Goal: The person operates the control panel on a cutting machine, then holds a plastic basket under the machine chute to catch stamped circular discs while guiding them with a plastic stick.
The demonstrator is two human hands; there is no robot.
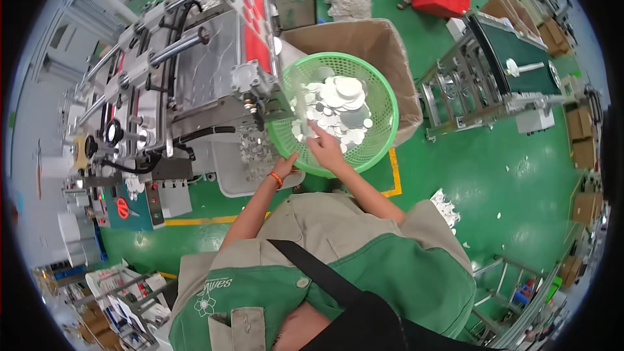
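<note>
A round green plastic basket (392, 112) stands in front of me, holding many white and grey discs (349, 91) of different sizes. My left hand (285, 166) is closed on its near left rim, an orange bead bracelet (276, 179) at the wrist. My right hand (326, 149) is inside, over the near part of the basket. Its fingers are closed on the lower end of a pale, narrow strip (301, 105), which stands up along the basket's left side. The strip is blurred, so its exact kind cannot be made out.
A metal machine (214, 65) adjoins the basket's left side. Behind the basket is a large cardboard box (406, 91); below the machine, a grey tray (224, 169) holds small pieces. A conveyor (487, 58) stands right. White scraps (444, 209) lie on the green floor.
</note>
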